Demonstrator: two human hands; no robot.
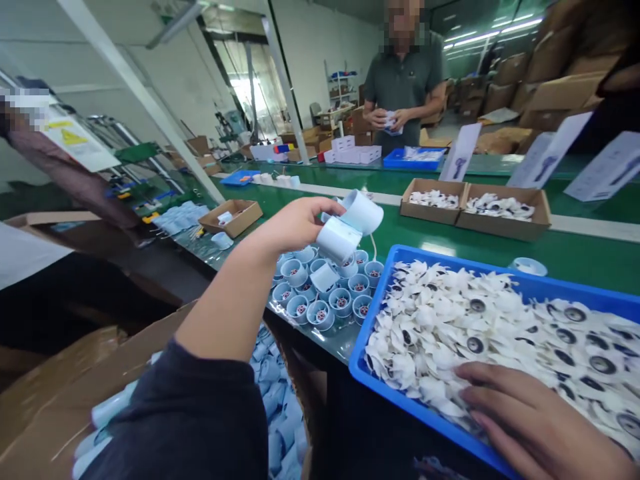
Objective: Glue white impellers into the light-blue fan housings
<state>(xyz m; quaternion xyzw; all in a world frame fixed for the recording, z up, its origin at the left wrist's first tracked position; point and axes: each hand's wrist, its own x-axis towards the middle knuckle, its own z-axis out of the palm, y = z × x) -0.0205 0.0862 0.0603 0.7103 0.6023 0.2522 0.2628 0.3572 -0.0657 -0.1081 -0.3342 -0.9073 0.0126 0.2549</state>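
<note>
My left hand (293, 227) is closed around light blue plastic cylinder housings, with one housing (365, 212) behind a nearer housing (339, 239). They are held above a cluster of similar round housings (320, 315) on the green table, several with reddish parts inside. My right hand (530, 417) has its fingers stretched out over white fan impellers (440, 320) with dark hubs, heaped in a blue tray (400, 399). The fingertips appear to touch the impellers, and nothing is visibly gripped there.
A large cardboard box (155, 350) of blue housings stands below the table on the left. Beyond the tray are two small cartons (483, 223) of white parts. Across the green table (310, 203) a person (404, 87) holds something small. Folded white cards (545, 157) stand at right.
</note>
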